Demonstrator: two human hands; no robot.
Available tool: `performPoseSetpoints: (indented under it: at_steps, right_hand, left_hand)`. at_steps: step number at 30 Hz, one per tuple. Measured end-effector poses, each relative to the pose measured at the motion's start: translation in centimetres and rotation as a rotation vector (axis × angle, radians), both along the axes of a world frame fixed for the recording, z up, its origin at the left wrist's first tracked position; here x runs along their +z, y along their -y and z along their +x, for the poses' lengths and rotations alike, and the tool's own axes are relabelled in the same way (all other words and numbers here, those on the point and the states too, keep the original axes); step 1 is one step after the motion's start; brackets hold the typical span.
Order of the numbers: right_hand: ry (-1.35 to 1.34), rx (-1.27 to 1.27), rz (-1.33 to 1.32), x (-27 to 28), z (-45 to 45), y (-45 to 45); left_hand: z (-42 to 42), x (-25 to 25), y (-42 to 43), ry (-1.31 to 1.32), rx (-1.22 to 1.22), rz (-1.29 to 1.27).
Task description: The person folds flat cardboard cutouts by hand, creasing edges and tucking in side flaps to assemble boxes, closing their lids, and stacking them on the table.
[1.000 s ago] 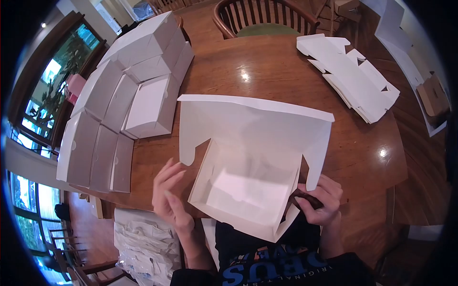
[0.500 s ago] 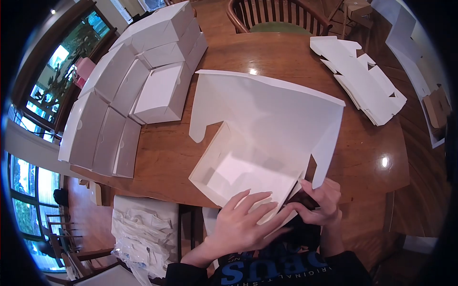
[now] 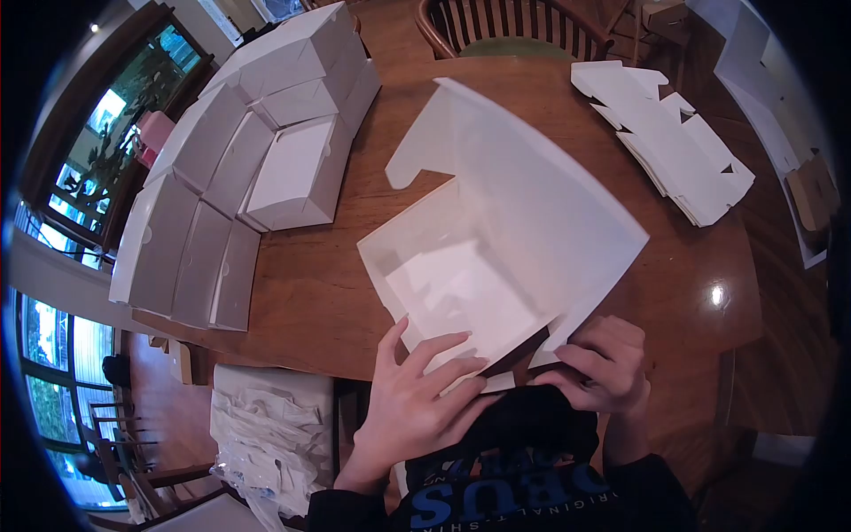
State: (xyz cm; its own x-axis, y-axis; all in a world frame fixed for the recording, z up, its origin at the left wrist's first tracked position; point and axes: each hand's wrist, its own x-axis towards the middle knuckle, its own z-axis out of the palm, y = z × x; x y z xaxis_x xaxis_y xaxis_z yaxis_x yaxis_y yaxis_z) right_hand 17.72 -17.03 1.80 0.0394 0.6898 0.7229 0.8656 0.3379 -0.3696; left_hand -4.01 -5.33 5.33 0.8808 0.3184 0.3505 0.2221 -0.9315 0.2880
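Observation:
A white cardboard box [image 3: 461,293] sits in front of me near the table's front edge, turned at an angle. Its hinged lid [image 3: 541,191] stands raised on the far right side, with a side flap at each end. My left hand [image 3: 430,403] hooks over the box's near wall, fingers spread inside and its thumb out of sight. Between thumb and bent fingers, my right hand [image 3: 603,363] pinches the lid's near side flap [image 3: 554,341], close to the box's near right corner.
Folded white boxes [image 3: 306,168] are stacked at the left of the wooden table [image 3: 709,319]. Flat unfolded box blanks [image 3: 674,146] lie at the far right. A wooden chair [image 3: 514,35] stands beyond, and plastic-wrapped white pieces [image 3: 266,434] rest on a seat at lower left.
The box and its raised lid have turned clockwise. My right hand has moved from the box's side corner onto the lid's near flap, and my left hand has shifted slightly left.

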Motion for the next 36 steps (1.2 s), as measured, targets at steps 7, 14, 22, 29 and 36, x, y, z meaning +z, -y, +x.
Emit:
performPoseSetpoints:
  at_steps: [7,14,22,29,36]
  right_hand:
    - [0.001,0.029,-0.016,-0.6,-0.2,0.2]
    - [0.001,0.013,-0.042,-0.7,-0.5,0.4]
    - [-0.002,-0.011,0.020,-0.5,-0.8,0.5]
    - [-0.062,0.066,-0.032,-1.3,-1.2,1.1]
    - [-0.073,0.060,-0.025,-1.3,-1.4,1.0]
  left_hand:
    - [0.2,-2.3,-0.8,0.200,0.028,-0.048]
    - [0.1,-3.3,-0.8,0.309,-0.007,-0.081]
    - [0.1,-3.2,-0.4,0.301,0.022,-0.087]
    - [0.7,-2.4,-0.2,0.136,0.083,-0.022]
    - [1.4,-1.3,-0.2,0.094,0.080,-0.041]
